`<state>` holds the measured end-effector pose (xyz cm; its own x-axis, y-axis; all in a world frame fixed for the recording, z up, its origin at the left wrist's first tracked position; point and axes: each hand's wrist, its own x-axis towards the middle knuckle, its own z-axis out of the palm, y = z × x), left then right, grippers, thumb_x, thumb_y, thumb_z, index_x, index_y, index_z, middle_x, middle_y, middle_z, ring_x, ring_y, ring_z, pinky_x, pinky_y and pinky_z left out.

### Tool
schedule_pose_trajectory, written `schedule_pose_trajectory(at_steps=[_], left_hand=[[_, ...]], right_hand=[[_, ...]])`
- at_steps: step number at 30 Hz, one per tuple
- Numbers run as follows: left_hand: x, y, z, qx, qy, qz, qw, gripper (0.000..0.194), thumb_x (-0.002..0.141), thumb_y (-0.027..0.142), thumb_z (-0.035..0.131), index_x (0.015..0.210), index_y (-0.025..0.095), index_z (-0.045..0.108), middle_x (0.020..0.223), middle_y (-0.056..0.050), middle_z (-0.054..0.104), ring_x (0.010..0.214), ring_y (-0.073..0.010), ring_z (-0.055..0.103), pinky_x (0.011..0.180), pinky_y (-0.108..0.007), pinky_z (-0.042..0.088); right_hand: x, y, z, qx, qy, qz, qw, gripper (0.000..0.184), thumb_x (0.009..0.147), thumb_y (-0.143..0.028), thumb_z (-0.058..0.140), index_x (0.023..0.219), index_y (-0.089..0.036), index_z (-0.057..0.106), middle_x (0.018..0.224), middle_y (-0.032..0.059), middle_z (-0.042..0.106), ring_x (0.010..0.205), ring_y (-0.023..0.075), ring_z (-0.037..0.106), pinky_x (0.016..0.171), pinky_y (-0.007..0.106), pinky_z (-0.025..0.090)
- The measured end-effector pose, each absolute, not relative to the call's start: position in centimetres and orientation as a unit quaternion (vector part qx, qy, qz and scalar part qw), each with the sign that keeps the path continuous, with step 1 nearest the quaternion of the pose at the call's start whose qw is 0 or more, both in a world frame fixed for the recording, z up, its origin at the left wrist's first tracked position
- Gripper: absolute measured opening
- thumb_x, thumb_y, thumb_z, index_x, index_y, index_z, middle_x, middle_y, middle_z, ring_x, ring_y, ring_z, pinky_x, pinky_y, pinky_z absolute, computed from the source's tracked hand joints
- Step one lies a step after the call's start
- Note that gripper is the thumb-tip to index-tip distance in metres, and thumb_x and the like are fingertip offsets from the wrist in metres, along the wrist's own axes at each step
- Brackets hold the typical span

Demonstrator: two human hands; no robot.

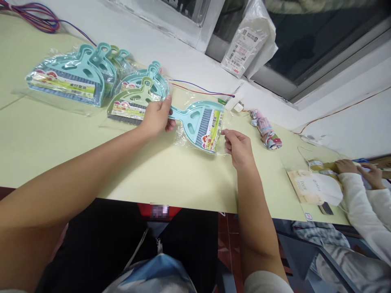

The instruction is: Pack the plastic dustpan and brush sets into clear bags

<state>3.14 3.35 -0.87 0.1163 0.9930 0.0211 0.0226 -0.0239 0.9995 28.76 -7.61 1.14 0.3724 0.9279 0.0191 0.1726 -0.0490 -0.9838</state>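
Observation:
A light blue dustpan and brush set [191, 123], wrapped in a clear plastic bag, is tilted above the table with its handle to the left. My left hand [158, 116] is closed around that handle. At the wide end, my right hand [238, 147] pinches the edge of the clear bag [227, 149] between thumb and fingers. A printed card [213, 130] with red mushrooms covers part of the grey bristles. Just behind my left hand lies a green dustpan set [130, 103], overlapping a blue one [161, 83].
Several more bagged dustpan sets [69, 83] lie at the left. Coiled wires [38, 18] rest at the back left. A rolled patterned cloth [266, 129] lies beyond my right hand. At the right, a co-worker's hands [346, 167] are near a paper packet [301, 186]. A white plastic bag [249, 38] hangs by the window.

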Motion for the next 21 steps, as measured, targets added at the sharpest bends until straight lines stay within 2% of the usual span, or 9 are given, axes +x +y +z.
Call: schedule_pose_trajectory(at_steps=[5, 8, 12, 18, 21], left_hand=[[3.05, 3.67, -0.92, 0.517, 0.481, 0.478, 0.523, 0.045, 0.101, 0.067, 0.043, 0.088, 0.024, 0.048, 0.056, -0.002, 0.062, 0.044, -0.0155, 0.056, 0.047, -0.026, 0.045], [3.01, 3.77, -0.85, 0.509, 0.485, 0.48, 0.525, 0.044, 0.101, 0.066, 0.044, 0.088, 0.024, 0.048, 0.055, -0.001, 0.061, 0.044, -0.0161, 0.057, 0.046, -0.026, 0.044], [2.97, 3.76, -0.74, 0.509, 0.486, 0.48, 0.524, 0.043, 0.1, 0.066, 0.044, 0.088, 0.025, 0.048, 0.053, -0.001, 0.059, 0.044, -0.0163, 0.057, 0.046, -0.026, 0.045], [2.93, 3.84, -0.89, 0.516, 0.483, 0.478, 0.521, 0.043, 0.101, 0.067, 0.043, 0.089, 0.025, 0.047, 0.054, -0.002, 0.059, 0.045, -0.0167, 0.058, 0.047, -0.027, 0.046], [2.9, 3.97, -1.02, 0.513, 0.482, 0.482, 0.522, 0.044, 0.101, 0.067, 0.042, 0.089, 0.025, 0.048, 0.055, -0.002, 0.061, 0.046, -0.0165, 0.058, 0.046, -0.026, 0.045]], right_hand=[[28.74, -7.72, 0.95, -0.632, -0.492, 0.278, 0.53, 0.038, 0.076, -0.055, 0.08, 0.092, -0.021, 0.079, 0.068, -0.0011, 0.056, 0.056, 0.0109, 0.044, 0.048, 0.025, 0.034], [28.8, -7.75, 0.79, -0.637, -0.519, 0.238, 0.517, 0.037, 0.079, -0.056, 0.077, 0.094, -0.022, 0.08, 0.071, 0.0011, 0.061, 0.061, 0.0134, 0.051, 0.051, 0.027, 0.039], [28.89, -7.84, 0.58, -0.641, -0.528, 0.209, 0.516, 0.031, 0.081, -0.051, 0.075, 0.091, -0.022, 0.081, 0.075, 0.0027, 0.065, 0.063, 0.0142, 0.054, 0.052, 0.027, 0.039], [28.59, -8.01, 0.58, -0.637, -0.535, 0.226, 0.507, 0.026, 0.082, -0.046, 0.074, 0.091, -0.023, 0.084, 0.09, 0.0046, 0.072, 0.064, 0.0125, 0.052, 0.053, 0.027, 0.04], [28.5, -7.99, 0.62, -0.641, -0.523, 0.228, 0.514, 0.026, 0.082, -0.045, 0.074, 0.091, -0.023, 0.084, 0.087, 0.0047, 0.071, 0.065, 0.0131, 0.053, 0.052, 0.026, 0.039]])
